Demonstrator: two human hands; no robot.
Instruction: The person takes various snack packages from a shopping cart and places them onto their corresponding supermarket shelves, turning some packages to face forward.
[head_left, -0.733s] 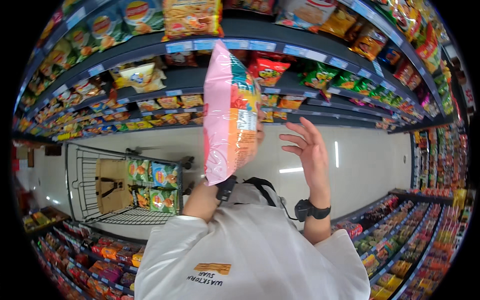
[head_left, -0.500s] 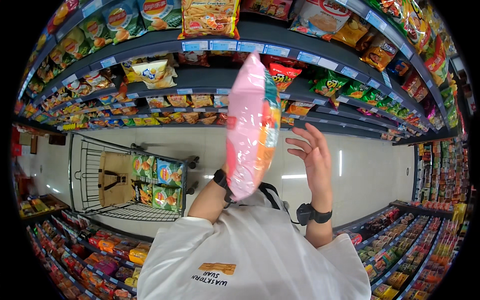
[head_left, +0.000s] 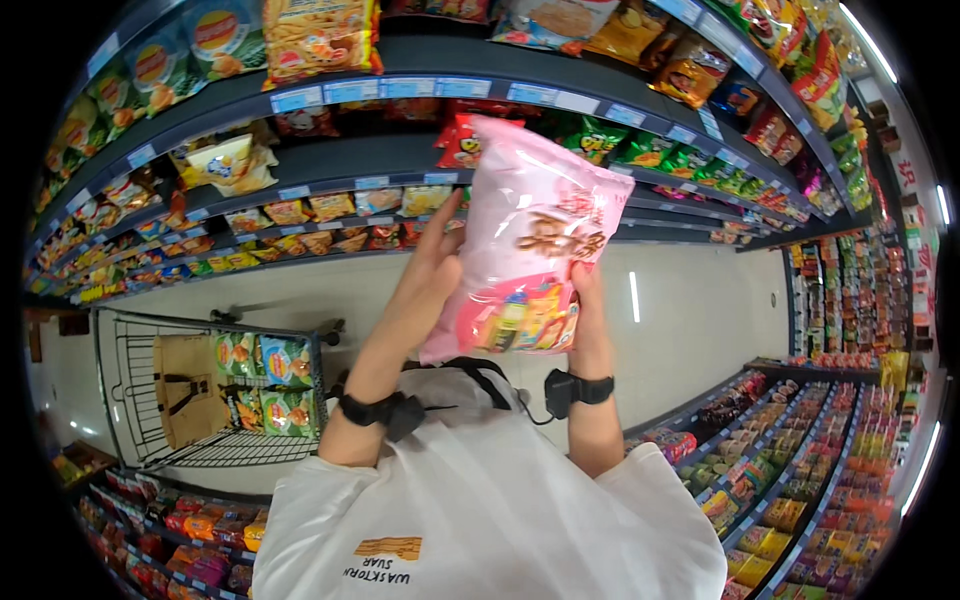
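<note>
A puffed pink snack bag (head_left: 540, 205) is held up in front of my chest, its broad printed side facing me, slightly tilted. My right hand (head_left: 588, 290) grips its lower right side, thumb on the front and the other fingers hidden behind. At the bag's left edge is my left hand (head_left: 425, 275), its fingers partly hidden by the bag and its palm against the side. Each wrist wears a black strap with a small device.
Shelves of snack bags (head_left: 440, 120) run across the far side. To the left stands a wire shopping cart (head_left: 125, 395) with a brown paper bag (head_left: 185, 425) and several chip bags (head_left: 287, 408). More stocked shelves (head_left: 775, 470) line the near right. Pale tiled floor (head_left: 680, 290) lies between.
The pink bag has turned from edge-on to show its broad side. My right hand has closed on it, and my left hand has come into sight at its left edge. The view has shifted right.
</note>
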